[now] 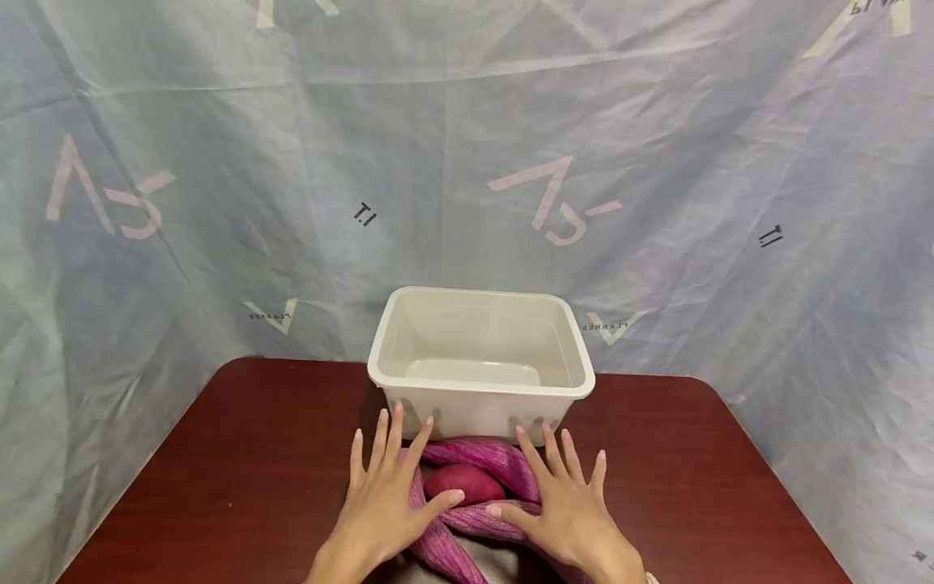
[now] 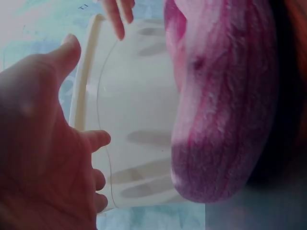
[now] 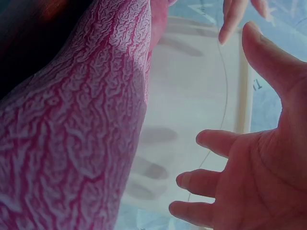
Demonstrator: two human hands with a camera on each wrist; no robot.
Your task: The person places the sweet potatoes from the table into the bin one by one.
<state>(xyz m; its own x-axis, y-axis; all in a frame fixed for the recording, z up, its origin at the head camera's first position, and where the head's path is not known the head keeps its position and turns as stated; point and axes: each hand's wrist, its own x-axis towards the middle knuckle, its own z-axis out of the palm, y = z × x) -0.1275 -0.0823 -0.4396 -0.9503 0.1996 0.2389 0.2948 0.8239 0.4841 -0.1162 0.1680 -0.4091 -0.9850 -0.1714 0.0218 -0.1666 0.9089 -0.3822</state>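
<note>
Two bare hands, the left hand (image 1: 387,503) and the right hand (image 1: 572,515), point toward the near wall of the white bin (image 1: 477,410), their fingers straight and spread apart; I cannot tell whether the fingertips touch it. Just in front of the bin, partly behind the hands, ribbed purple loops (image 1: 481,451) surround a smooth red rounded piece (image 1: 467,483).
</note>
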